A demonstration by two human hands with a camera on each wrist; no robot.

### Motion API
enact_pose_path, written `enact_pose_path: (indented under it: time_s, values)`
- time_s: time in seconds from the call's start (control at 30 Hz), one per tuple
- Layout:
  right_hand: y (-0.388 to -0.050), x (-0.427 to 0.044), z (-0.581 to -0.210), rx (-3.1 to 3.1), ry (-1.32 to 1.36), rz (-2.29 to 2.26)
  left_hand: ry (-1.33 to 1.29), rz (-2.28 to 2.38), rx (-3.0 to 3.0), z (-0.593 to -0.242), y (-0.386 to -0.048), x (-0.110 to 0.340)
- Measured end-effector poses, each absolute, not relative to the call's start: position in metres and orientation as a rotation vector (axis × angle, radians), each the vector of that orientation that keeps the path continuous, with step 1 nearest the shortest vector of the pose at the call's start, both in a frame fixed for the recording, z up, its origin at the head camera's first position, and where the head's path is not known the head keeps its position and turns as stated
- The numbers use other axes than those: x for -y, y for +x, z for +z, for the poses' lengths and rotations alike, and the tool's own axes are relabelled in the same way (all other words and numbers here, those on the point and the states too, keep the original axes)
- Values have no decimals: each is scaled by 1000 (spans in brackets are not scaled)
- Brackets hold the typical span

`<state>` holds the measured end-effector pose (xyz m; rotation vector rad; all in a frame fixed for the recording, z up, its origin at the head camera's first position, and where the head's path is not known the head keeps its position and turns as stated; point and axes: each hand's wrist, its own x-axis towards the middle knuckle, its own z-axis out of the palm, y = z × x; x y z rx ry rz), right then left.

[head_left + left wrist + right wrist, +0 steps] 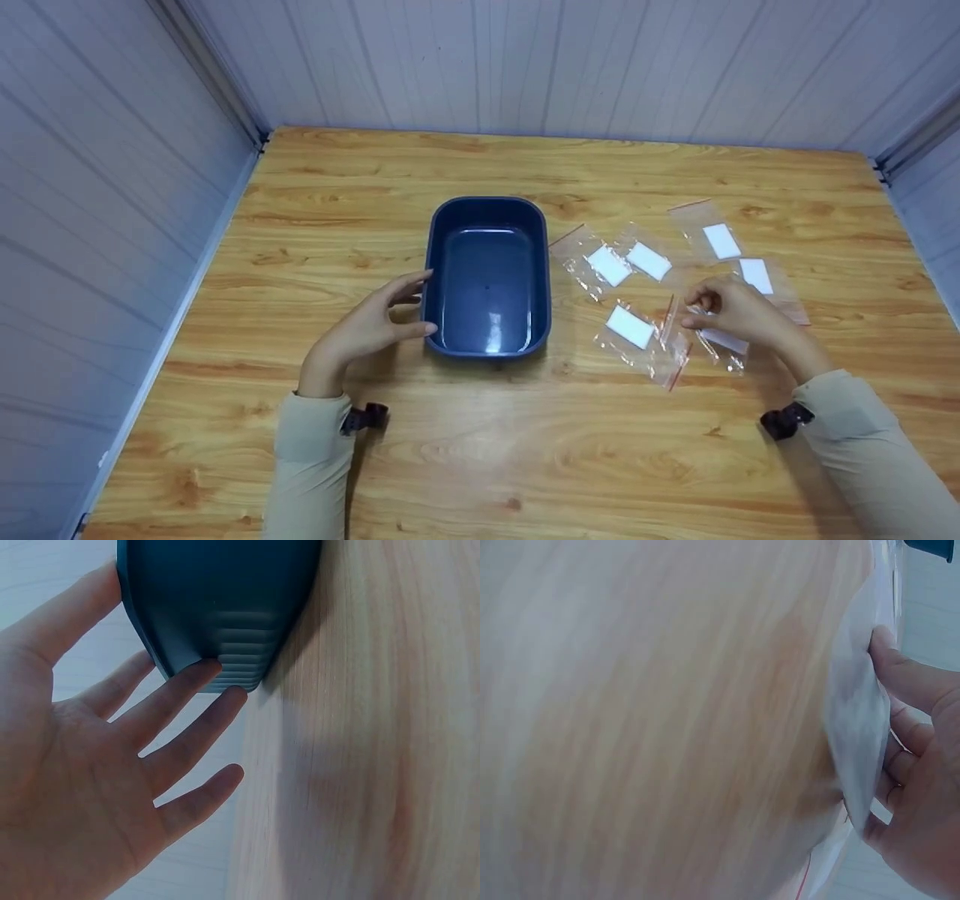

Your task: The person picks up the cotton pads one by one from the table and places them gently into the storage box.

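My left hand is at the left side of a dark blue plastic bin. Its thumb and forefinger touch the rim, while in the left wrist view the other fingers spread fairly straight along the outer wall. With thumb and fingertips, my right hand pinches a small clear zip bag holding a white rectangular piece. The right wrist view shows that bag tilted up off the wooden table. Part of the bag is hidden behind the fingers.
Several similar bags with white pieces lie around the right hand: one near the bin, two behind it, and two at the far right. Pale panel walls border the table at the back and sides.
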<state>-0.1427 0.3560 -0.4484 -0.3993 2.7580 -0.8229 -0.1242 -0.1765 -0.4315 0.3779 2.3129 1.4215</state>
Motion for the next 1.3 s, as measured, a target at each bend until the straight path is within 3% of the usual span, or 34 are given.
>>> enact_pose_path:
  time_s: [1.3]
  values:
    - [-125,-341,-424,-2998,-331,-1088,351,1425,-2300,-432,-125,176]
